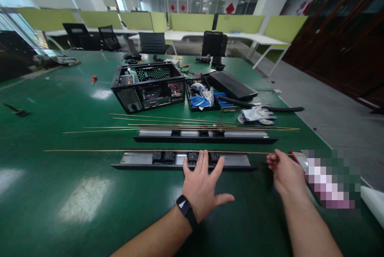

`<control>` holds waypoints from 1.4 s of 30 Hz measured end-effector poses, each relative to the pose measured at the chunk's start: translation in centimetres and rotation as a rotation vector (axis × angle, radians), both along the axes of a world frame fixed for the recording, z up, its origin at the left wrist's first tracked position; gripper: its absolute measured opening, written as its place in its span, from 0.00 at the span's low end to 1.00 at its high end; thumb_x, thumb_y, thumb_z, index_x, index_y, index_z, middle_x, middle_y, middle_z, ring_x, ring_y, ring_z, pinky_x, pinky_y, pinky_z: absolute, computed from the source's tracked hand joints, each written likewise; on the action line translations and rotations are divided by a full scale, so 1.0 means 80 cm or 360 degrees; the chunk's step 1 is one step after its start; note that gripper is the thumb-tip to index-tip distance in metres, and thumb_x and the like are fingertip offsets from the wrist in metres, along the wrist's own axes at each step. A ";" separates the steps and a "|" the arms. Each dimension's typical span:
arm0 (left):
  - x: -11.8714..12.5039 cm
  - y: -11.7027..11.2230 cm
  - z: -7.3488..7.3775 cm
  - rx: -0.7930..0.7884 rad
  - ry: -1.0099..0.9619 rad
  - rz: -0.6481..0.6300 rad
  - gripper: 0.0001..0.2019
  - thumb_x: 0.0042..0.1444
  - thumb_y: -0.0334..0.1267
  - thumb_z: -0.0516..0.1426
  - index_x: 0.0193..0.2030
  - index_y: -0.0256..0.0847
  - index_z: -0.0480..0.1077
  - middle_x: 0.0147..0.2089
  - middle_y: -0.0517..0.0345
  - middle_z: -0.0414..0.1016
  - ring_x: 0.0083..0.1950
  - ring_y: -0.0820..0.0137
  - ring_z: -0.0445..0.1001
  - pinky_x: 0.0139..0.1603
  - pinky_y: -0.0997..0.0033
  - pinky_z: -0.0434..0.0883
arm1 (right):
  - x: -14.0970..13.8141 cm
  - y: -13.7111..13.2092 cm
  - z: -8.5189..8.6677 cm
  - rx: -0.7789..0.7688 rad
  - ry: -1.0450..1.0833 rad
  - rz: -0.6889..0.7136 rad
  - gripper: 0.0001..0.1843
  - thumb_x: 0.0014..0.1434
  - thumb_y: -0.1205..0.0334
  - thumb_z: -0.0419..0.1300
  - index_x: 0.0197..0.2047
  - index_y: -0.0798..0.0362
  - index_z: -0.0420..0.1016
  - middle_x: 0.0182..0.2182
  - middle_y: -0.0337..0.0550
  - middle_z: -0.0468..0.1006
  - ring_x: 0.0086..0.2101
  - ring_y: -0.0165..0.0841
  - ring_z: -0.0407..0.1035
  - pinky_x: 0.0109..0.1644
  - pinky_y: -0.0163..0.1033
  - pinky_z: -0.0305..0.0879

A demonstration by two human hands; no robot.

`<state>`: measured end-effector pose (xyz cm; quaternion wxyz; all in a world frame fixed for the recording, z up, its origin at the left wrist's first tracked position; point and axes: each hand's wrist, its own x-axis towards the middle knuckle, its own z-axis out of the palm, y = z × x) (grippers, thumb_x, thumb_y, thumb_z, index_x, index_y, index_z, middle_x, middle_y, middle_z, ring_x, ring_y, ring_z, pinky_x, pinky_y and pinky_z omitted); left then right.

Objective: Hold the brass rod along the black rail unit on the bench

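My left hand [201, 181], with a dark watch on its wrist, lies with fingers spread over the nearer metal rail [138, 159]. Its fingertips touch the rail's middle, where several black blocks [169, 157] sit. Along the rail's far side runs a long thin brass-coloured rod [81, 151], reaching well past the rail on the left. Just beyond the rail's right end, my right hand [285, 171] pinches this rod. Behind lies a second, similar rail [246, 134] with black blocks, and more thin rods [102, 127] rest across and beside it.
An open black computer case [150, 89] stands farther back. Right of it are a black tray [189, 89] holding gloves, a black panel [231, 84], a black tube [279, 109] and white gloves [258, 115]. A blurred-out object [327, 181] lies by my right forearm, near the table's right edge.
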<state>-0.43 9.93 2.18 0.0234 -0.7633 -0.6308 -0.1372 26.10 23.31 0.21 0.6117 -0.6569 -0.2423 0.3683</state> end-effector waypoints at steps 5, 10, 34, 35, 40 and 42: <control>0.000 0.000 0.000 -0.0005 -0.0009 -0.0006 0.52 0.53 0.81 0.49 0.80 0.59 0.48 0.80 0.35 0.53 0.79 0.41 0.53 0.70 0.19 0.53 | -0.008 -0.004 -0.002 0.0021 -0.0048 0.0125 0.14 0.49 0.50 0.71 0.26 0.51 0.76 0.26 0.43 0.78 0.27 0.31 0.70 0.26 0.34 0.62; 0.000 0.001 0.001 -0.0014 -0.0021 -0.0007 0.53 0.53 0.81 0.49 0.80 0.58 0.49 0.80 0.34 0.53 0.79 0.41 0.54 0.70 0.19 0.53 | -0.034 -0.017 0.003 0.0019 -0.0103 0.0375 0.22 0.45 0.42 0.75 0.27 0.53 0.79 0.28 0.45 0.80 0.31 0.34 0.71 0.33 0.38 0.64; -0.001 0.001 0.001 -0.0021 -0.0027 -0.0015 0.52 0.53 0.81 0.50 0.80 0.58 0.49 0.80 0.34 0.54 0.80 0.42 0.53 0.70 0.19 0.53 | -0.011 -0.002 0.003 0.0023 0.0070 0.0067 0.10 0.50 0.56 0.70 0.28 0.52 0.75 0.26 0.42 0.78 0.26 0.30 0.71 0.26 0.32 0.63; -0.001 0.001 0.002 -0.0016 -0.0020 -0.0008 0.52 0.53 0.81 0.50 0.80 0.59 0.49 0.80 0.34 0.54 0.79 0.42 0.53 0.70 0.19 0.53 | -0.005 0.001 0.002 0.0024 0.0060 0.0038 0.10 0.51 0.56 0.69 0.28 0.52 0.75 0.26 0.42 0.77 0.26 0.29 0.70 0.25 0.32 0.63; -0.002 0.000 0.006 -0.0024 -0.0001 -0.0015 0.52 0.54 0.79 0.53 0.80 0.59 0.49 0.80 0.37 0.54 0.79 0.40 0.54 0.70 0.20 0.53 | 0.018 0.011 -0.003 0.0020 0.0041 -0.0023 0.13 0.52 0.53 0.69 0.27 0.50 0.71 0.24 0.40 0.74 0.23 0.29 0.68 0.22 0.32 0.61; -0.002 0.000 0.006 -0.0030 -0.0001 -0.0021 0.52 0.54 0.78 0.54 0.80 0.59 0.49 0.80 0.37 0.54 0.79 0.40 0.54 0.70 0.20 0.53 | 0.025 0.014 -0.006 0.0019 0.0045 -0.0032 0.15 0.51 0.52 0.69 0.27 0.50 0.69 0.23 0.39 0.73 0.21 0.28 0.67 0.21 0.32 0.61</control>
